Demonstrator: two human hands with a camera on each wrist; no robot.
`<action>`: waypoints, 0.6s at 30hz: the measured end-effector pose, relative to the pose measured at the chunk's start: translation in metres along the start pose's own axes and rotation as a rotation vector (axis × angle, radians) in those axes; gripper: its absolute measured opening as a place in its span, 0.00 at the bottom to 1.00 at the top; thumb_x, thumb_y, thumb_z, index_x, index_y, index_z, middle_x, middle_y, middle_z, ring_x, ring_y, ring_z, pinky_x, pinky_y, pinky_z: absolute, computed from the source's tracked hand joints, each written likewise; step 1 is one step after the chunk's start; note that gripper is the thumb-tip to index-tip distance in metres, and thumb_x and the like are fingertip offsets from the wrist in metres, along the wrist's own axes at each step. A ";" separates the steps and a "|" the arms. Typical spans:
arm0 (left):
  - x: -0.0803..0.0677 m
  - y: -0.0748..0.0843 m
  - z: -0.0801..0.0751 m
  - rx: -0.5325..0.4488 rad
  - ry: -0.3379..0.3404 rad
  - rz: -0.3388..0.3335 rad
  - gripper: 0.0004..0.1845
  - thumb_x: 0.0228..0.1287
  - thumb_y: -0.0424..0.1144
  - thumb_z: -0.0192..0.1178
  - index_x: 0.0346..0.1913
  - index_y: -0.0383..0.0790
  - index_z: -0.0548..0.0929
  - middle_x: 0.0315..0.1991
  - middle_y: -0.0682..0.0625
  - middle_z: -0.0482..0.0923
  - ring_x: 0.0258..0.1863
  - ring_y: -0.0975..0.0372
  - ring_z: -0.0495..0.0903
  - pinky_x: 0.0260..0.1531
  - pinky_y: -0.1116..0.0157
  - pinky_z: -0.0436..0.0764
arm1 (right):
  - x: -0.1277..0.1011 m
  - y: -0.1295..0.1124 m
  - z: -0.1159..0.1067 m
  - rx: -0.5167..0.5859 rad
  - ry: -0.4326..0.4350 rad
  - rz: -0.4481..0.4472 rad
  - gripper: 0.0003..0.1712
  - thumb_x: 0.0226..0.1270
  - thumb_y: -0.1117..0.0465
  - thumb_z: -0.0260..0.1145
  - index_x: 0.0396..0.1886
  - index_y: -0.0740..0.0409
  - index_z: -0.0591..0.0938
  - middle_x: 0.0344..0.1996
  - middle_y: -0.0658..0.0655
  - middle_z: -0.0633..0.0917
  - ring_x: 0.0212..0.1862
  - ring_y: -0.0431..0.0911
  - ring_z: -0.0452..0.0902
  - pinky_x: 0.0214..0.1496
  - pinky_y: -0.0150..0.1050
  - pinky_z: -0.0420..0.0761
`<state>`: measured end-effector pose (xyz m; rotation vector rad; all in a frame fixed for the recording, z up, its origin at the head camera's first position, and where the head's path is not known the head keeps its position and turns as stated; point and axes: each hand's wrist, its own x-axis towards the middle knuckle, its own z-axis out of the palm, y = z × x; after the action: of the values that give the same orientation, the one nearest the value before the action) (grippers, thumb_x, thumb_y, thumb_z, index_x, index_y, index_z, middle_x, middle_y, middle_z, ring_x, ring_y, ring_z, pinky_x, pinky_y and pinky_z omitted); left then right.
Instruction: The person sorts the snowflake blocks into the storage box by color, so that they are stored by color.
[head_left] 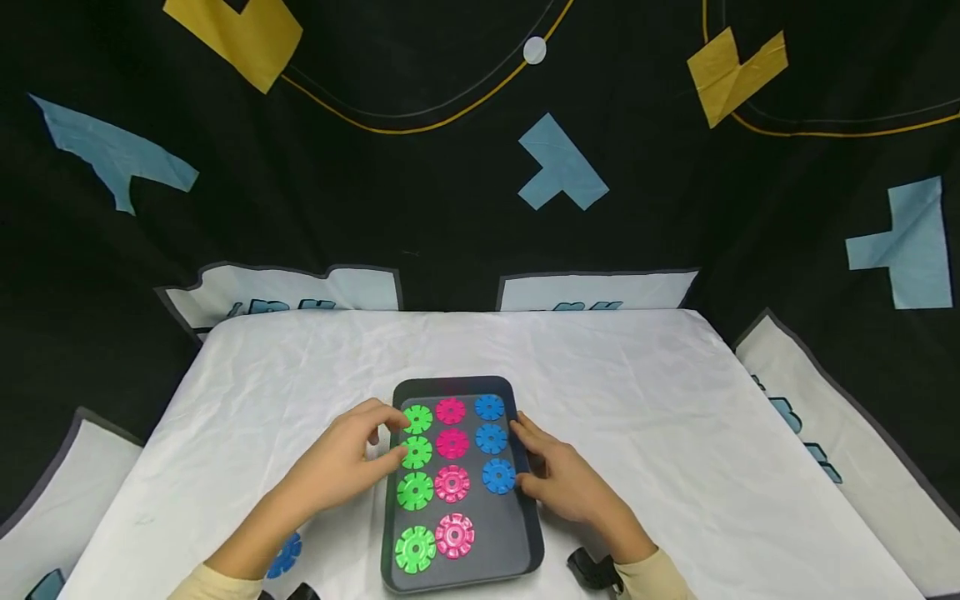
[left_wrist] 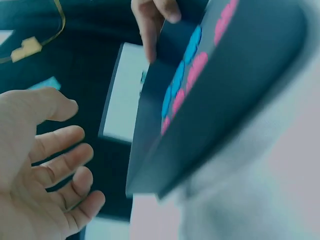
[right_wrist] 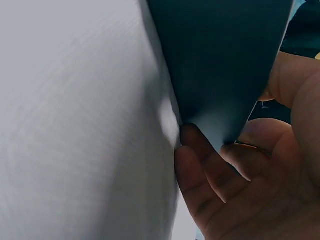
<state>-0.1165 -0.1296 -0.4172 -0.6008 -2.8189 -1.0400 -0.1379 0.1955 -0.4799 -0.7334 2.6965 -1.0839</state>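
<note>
A dark grey rectangular tray (head_left: 504, 533) lies on the white cloth, with flower-shaped plastic discs in three columns. Several green discs (head_left: 415, 492) form the left column and several pink discs (head_left: 452, 483) the middle one. Three blue discs (head_left: 491, 439) run down the right side. My left hand (head_left: 348, 450) hovers at the tray's left rim, fingers loosely bent beside the upper green discs, nothing in its grasp. At the opposite side my right hand (head_left: 562, 479) holds the tray's right edge, thumb over the rim and fingers (right_wrist: 200, 185) against the outer wall.
Another blue disc (head_left: 285, 556) lies on the cloth, partly covered by my left forearm. A black device (head_left: 592, 571) is at my right wrist. The white-covered table (head_left: 675, 400) meets a black printed curtain (head_left: 420, 208) at the back.
</note>
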 end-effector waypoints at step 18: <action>-0.109 -0.065 -0.019 0.022 0.137 -0.254 0.20 0.50 0.44 0.75 0.47 0.48 0.84 0.38 0.61 0.77 0.34 0.67 0.74 0.42 0.67 0.78 | -0.001 -0.002 -0.002 0.033 0.000 0.007 0.44 0.60 0.61 0.65 0.76 0.56 0.59 0.76 0.54 0.54 0.73 0.46 0.52 0.68 0.50 0.63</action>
<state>-0.0422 -0.2232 -0.4638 -0.1637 -2.8315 -1.0412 -0.1369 0.1957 -0.4769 -0.7178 2.6727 -1.1234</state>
